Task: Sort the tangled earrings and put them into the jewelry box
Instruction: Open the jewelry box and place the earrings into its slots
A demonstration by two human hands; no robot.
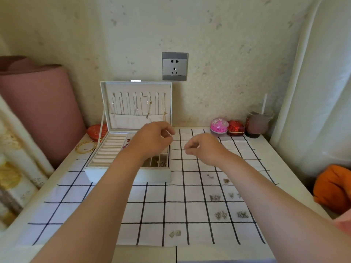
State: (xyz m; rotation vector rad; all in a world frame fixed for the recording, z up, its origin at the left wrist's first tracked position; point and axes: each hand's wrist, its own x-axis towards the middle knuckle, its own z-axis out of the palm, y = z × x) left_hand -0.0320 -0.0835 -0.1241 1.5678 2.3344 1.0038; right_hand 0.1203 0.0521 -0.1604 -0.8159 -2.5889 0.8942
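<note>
Both hands, left hand [152, 138] and right hand [204, 147], pinch something too small to identify beside the jewelry box [129, 174]; dropping it in a compartment seems next.

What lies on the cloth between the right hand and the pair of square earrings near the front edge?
In the head view, only bare checked cloth lies between the right hand and the square earrings; the other earring clusters sit further right.

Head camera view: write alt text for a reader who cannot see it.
Two bare hands, left and right, hover with fingers curled over an open white jewelry box on a grid-patterned cloth. Small clusters of silver earrings lie on the cloth to the right. Necklaces hang inside the raised lid; whether the hands hold anything cannot be told.
</note>
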